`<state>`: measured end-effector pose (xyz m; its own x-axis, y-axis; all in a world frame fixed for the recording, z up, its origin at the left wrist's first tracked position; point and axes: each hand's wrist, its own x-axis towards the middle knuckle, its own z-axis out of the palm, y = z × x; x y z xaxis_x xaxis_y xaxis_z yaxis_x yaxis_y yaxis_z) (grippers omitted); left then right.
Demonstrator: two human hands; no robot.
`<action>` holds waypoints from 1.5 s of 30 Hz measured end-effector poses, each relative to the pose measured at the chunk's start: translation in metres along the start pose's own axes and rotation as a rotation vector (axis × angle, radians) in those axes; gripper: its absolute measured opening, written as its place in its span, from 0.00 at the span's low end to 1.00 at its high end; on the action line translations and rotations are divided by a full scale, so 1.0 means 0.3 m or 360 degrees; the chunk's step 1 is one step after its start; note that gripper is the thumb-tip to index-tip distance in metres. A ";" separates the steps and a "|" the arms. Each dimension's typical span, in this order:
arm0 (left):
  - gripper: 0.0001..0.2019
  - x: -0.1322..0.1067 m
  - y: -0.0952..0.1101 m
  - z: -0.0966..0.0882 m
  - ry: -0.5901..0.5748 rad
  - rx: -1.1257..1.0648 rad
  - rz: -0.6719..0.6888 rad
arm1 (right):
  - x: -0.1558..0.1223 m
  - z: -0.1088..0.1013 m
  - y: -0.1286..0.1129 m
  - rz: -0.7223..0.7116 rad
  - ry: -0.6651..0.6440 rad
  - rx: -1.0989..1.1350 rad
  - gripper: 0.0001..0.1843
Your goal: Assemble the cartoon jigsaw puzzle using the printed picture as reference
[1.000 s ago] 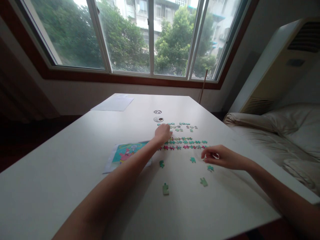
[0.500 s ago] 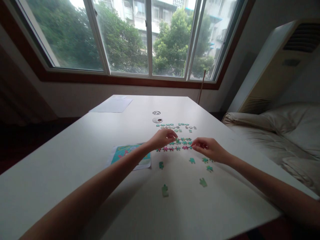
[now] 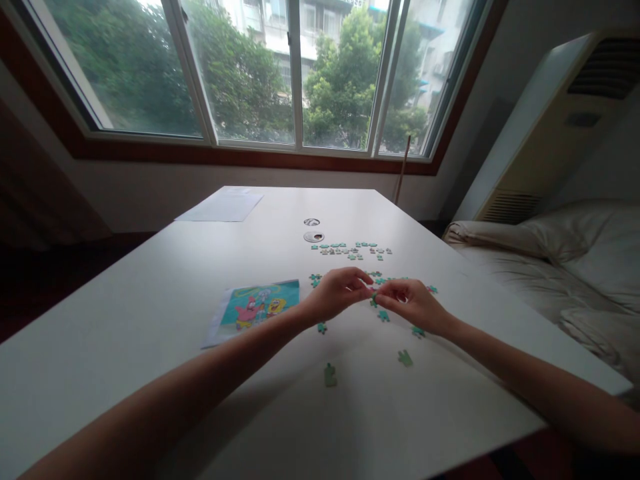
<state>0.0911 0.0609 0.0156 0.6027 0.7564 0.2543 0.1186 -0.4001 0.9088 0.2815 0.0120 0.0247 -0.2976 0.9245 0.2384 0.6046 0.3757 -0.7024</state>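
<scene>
Puzzle pieces (image 3: 330, 376) are mostly green, the table (image 3: 150, 300) white.

lg window (image 3: 330, 100) w/ brn frame (image 3: 240, 157), AC unit (image 3: 537, 127), beige sofa (image 3: 540, 273), daylight

No lettering, brand, number or sign can be read on the jigsaw pieces (image 3: 330, 375), the cartoon picture sheet (image 3: 263, 307), the white paper (image 3: 220, 207) or the floor-standing air conditioner (image 3: 533, 127).
</scene>
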 end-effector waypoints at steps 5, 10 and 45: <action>0.10 -0.008 0.001 0.012 -0.0010 -0.0019 -0.0083 | -0.015 0.010 0.021 0.0168 0.0116 0.0367 0.18; 0.11 -0.020 0.015 0.027 -0.0033 -0.0031 -0.0145 | -0.019 0.020 0.029 0.0167 0.0066 0.0383 0.20; 0.13 0.232 -0.133 -0.102 -0.0077 0.1326 -0.0195 | -0.051 -0.296 0.078 0.0309 -0.1142 -0.0585 0.19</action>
<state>0.1040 0.1453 0.0071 0.5786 0.8038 0.1383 0.7174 -0.5822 0.3826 0.3657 0.0126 0.0641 -0.4869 0.7558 -0.4378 0.8597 0.3261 -0.3932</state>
